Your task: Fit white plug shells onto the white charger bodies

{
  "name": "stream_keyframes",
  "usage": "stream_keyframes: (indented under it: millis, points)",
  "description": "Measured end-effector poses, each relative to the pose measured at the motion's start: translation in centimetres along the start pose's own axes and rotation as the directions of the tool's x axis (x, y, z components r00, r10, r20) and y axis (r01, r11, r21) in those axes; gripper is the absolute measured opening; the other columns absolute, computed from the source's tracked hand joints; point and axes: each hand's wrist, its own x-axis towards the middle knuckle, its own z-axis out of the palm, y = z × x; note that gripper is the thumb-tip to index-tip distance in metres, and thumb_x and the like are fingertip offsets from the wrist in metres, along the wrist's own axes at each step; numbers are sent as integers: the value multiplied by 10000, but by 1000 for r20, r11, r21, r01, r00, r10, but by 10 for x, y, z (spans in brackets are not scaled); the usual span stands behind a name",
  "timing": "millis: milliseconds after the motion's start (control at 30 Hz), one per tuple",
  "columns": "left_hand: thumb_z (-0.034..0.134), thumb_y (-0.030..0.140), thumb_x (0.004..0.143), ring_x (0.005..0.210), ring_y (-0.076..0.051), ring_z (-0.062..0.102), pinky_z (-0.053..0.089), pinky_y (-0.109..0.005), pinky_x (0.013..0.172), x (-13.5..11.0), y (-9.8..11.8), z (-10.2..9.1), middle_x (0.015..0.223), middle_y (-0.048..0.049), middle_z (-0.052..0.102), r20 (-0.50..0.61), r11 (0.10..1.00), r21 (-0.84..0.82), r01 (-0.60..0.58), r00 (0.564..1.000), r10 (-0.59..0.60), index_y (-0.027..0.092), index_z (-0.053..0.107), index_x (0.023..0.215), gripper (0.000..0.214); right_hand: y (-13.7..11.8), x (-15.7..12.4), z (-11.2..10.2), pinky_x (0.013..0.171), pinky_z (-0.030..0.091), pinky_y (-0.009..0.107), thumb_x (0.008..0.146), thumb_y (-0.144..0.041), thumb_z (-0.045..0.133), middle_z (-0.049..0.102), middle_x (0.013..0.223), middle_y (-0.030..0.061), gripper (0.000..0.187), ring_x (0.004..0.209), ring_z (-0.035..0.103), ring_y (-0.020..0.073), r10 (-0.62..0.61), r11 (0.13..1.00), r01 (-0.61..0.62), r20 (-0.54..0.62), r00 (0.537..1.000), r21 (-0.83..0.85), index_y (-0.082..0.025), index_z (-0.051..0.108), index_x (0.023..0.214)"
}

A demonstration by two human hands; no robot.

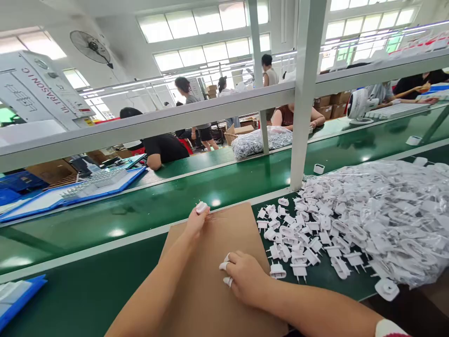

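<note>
My left hand [196, 223] is out over the far edge of a brown cardboard sheet [210, 262]. It pinches a white plug piece [201, 207] with thin metal pins pointing up. Lower and to the right, my right hand [245, 277] lies on the cardboard with its fingers bent and somewhat apart. White covers sit on several of its fingertips, and nothing shows in its grasp. Just right of the cardboard, many loose white plug pieces [298, 257] with pins are scattered on the dark green surface, spilling from a large clear plastic bag [396, 210] full of them.
A green conveyor belt [168, 192] runs across ahead, below a white metal shelf frame [300, 117]. A blue tray [24, 299] is at lower left; another blue-edged tray [115, 185] lies across the belt. A filled bag [247, 142] and several people are beyond.
</note>
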Motion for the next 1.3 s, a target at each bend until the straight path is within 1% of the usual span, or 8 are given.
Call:
stream_keyframes:
  millis: [200,400,533,600,667,800,967,1300]
  points:
    - [676,355,837,1300,-412,534,368,-547,1110,64,-4,8,1243,-196,673,-252,903,425,65,967,49,153,612,1208,427,9,6,10,748,474,332,969,-336,605,682,1061,52,166,912,619,213,-66,984,70,28,997,-165,-208,664,1056]
    - [619,330,817,1366,-449,478,320,-605,1139,73,-11,13,1300,-272,633,-321,783,610,126,942,99,101,542,1339,575,10,12,12,672,448,333,951,-387,629,688,929,36,192,792,581,199,-103,963,115,60,993,-244,-202,675,926]
    - [628,409,837,1569,-438,101,158,-625,1247,44,-8,19,1650,-335,175,-387,716,695,64,873,297,-16,193,1552,938,9,13,11,629,440,336,924,-399,661,696,930,40,201,790,585,208,-119,958,126,44,992,-257,-200,687,923]
    - [579,412,894,1594,-397,1,103,-593,1280,23,-9,24,1692,-286,78,-262,596,795,-117,820,510,-4,167,1580,902,11,13,15,620,439,336,928,-410,660,698,918,36,211,783,583,207,-141,955,142,25,990,-261,-201,691,916]
    - [512,408,950,1607,-351,27,100,-550,1299,0,-15,31,1708,-230,145,-67,423,858,-290,755,652,34,292,1569,756,14,14,21,598,428,337,927,-429,665,695,905,31,225,769,577,208,-152,955,149,7,988,-258,-208,697,909]
    - [425,507,995,1611,-335,105,74,-561,1306,-37,-32,48,1716,-176,220,262,264,859,-439,819,510,67,459,1530,693,20,14,28,592,426,337,909,-450,693,698,905,29,235,753,571,206,-177,956,167,-20,984,-239,-216,718,920]
    - [337,587,1020,1612,-327,133,135,-587,1299,-69,-46,68,1719,-134,199,473,282,807,-519,853,219,106,337,1628,775,23,14,12,752,487,334,942,-392,656,715,927,40,244,849,636,205,-179,963,176,6,984,-203,-194,763,1037]
    - [391,514,1040,1601,-308,196,119,-562,1307,-83,-32,67,1704,-136,242,508,368,756,-542,840,194,115,394,1602,689,23,8,2,785,480,326,900,-342,689,698,963,56,230,831,622,204,-99,981,103,34,994,-166,-196,771,1057]
